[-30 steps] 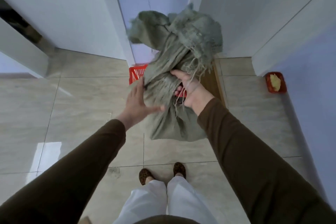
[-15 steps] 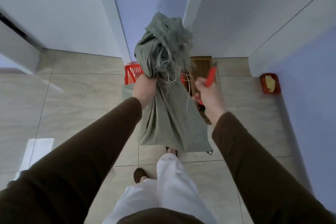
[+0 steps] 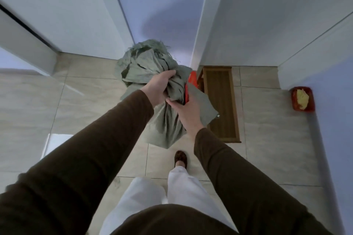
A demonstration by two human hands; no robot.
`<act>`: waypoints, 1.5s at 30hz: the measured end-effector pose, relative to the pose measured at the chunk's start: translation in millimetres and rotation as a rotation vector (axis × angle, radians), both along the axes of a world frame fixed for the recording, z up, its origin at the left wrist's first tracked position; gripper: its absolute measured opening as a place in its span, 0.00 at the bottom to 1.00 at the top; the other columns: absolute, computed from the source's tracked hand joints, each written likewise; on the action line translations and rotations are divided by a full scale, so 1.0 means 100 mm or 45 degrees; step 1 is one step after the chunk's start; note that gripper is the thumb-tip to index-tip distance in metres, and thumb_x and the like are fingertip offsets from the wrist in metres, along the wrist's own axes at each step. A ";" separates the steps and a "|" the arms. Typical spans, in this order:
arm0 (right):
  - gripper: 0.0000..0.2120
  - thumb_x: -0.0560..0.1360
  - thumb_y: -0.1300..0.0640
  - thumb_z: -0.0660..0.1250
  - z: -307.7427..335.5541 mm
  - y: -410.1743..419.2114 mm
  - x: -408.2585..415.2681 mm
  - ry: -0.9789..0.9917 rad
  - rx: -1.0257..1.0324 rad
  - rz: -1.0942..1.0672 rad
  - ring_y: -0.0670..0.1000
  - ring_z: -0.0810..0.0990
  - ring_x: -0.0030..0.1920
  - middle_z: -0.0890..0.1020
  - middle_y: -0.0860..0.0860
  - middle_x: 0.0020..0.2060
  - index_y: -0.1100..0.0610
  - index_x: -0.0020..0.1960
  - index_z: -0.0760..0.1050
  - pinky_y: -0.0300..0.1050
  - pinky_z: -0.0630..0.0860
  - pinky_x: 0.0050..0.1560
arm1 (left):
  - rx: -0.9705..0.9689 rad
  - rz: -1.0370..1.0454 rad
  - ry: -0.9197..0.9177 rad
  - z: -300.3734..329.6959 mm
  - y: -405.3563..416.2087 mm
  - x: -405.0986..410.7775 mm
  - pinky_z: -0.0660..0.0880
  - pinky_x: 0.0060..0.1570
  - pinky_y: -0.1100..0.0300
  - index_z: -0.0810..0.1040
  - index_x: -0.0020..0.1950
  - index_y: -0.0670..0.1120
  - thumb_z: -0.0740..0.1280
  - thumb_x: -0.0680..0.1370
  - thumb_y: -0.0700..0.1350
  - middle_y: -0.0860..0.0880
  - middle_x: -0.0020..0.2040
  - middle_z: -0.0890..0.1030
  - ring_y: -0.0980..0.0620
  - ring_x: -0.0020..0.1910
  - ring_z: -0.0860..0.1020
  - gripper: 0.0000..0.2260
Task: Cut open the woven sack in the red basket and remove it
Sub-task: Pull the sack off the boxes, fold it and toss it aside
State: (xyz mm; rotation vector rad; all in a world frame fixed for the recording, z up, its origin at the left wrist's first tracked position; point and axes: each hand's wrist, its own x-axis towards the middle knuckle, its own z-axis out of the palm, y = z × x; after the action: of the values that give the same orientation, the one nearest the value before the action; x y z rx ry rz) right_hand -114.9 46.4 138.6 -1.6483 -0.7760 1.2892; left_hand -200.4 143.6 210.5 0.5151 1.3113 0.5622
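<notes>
Both hands clutch the bunched green woven sack (image 3: 152, 74) above the tiled floor (image 3: 267, 120): left hand (image 3: 159, 87) fisted around its neck, right hand (image 3: 186, 112) holding just beneath, a red tool (image 3: 186, 93) pinched against it.

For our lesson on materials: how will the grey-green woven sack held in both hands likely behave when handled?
The grey-green woven sack is probably floppy: it bunches into folds where the left hand grips it and hangs limp below. It seems light, held clear of the floor. Its frayed top edge suggests loose threads may shed or snag on the right hand.
</notes>
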 end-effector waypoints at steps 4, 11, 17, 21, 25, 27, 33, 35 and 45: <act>0.04 0.78 0.56 0.74 0.03 0.26 0.10 0.214 -0.155 -0.172 0.51 0.77 0.29 0.80 0.50 0.32 0.48 0.48 0.81 0.37 0.71 0.25 | 0.300 -0.360 0.051 0.08 0.10 -0.19 0.82 0.46 0.58 0.85 0.52 0.46 0.72 0.81 0.49 0.50 0.48 0.88 0.55 0.44 0.86 0.07; 0.10 0.80 0.51 0.72 0.16 0.64 0.21 0.569 -0.425 -0.066 0.46 0.66 0.16 0.72 0.52 0.24 0.58 0.54 0.78 0.37 0.63 0.17 | 0.424 0.213 0.639 -0.47 -0.12 -1.15 0.73 0.55 0.56 0.82 0.58 0.46 0.69 0.82 0.49 0.47 0.54 0.83 0.48 0.57 0.81 0.09; 0.18 0.81 0.49 0.69 0.23 0.73 0.44 0.834 -0.494 0.020 0.44 0.64 0.15 0.68 0.48 0.18 0.55 0.36 0.73 0.34 0.63 0.17 | -0.250 0.368 0.519 -1.01 -0.43 -1.67 0.64 0.75 0.41 0.57 0.83 0.49 0.69 0.80 0.60 0.42 0.81 0.64 0.38 0.77 0.66 0.37; 0.14 0.79 0.50 0.71 0.29 0.67 0.61 0.984 -0.426 0.058 0.44 0.67 0.16 0.73 0.48 0.21 0.57 0.38 0.79 0.36 0.66 0.16 | -0.219 0.617 0.111 -0.97 -0.41 -1.68 0.63 0.78 0.40 0.55 0.85 0.50 0.66 0.76 0.72 0.45 0.83 0.62 0.42 0.80 0.65 0.45; 0.11 0.75 0.52 0.71 0.31 0.65 0.73 0.983 -0.424 0.088 0.42 0.67 0.15 0.73 0.47 0.21 0.58 0.39 0.84 0.34 0.63 0.15 | -0.046 0.690 -0.264 -0.85 -0.16 -1.73 0.73 0.72 0.47 0.77 0.73 0.47 0.63 0.77 0.72 0.46 0.70 0.81 0.46 0.70 0.78 0.36; 0.10 0.75 0.53 0.71 0.28 0.64 0.79 0.957 -0.469 0.082 0.42 0.66 0.15 0.71 0.47 0.19 0.59 0.40 0.80 0.33 0.63 0.14 | -0.055 0.724 -0.268 -0.80 -0.03 -1.76 0.76 0.68 0.49 0.84 0.60 0.46 0.65 0.79 0.68 0.46 0.62 0.86 0.46 0.66 0.82 0.27; 0.12 0.82 0.57 0.68 0.07 0.82 0.87 0.828 -0.588 -0.181 0.42 0.67 0.17 0.70 0.47 0.21 0.56 0.40 0.77 0.33 0.66 0.18 | -0.022 0.546 0.176 -0.69 0.17 -1.75 0.76 0.48 0.58 0.79 0.57 0.50 0.63 0.82 0.52 0.48 0.55 0.81 0.49 0.54 0.79 0.09; 0.08 0.84 0.59 0.64 -0.05 0.93 0.84 0.720 -0.680 -0.276 0.43 0.67 0.17 0.72 0.49 0.23 0.57 0.46 0.74 0.33 0.66 0.17 | 0.048 0.461 0.386 -0.64 0.19 -1.68 0.76 0.42 0.60 0.79 0.52 0.50 0.60 0.84 0.48 0.48 0.51 0.80 0.51 0.47 0.78 0.09; 0.10 0.86 0.62 0.61 -0.36 1.26 0.59 0.683 -0.660 -0.302 0.57 0.83 0.46 0.82 0.61 0.54 0.63 0.66 0.74 0.46 0.84 0.31 | 0.400 0.293 0.450 -0.15 0.32 -1.31 0.76 0.40 0.52 0.78 0.42 0.48 0.60 0.81 0.49 0.50 0.40 0.77 0.49 0.41 0.76 0.11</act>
State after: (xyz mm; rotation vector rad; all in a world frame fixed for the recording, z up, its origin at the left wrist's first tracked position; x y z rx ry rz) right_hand -55.4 172.7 102.6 -1.5953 0.0866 1.7398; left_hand -331.7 175.9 195.4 0.7517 1.6410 0.9067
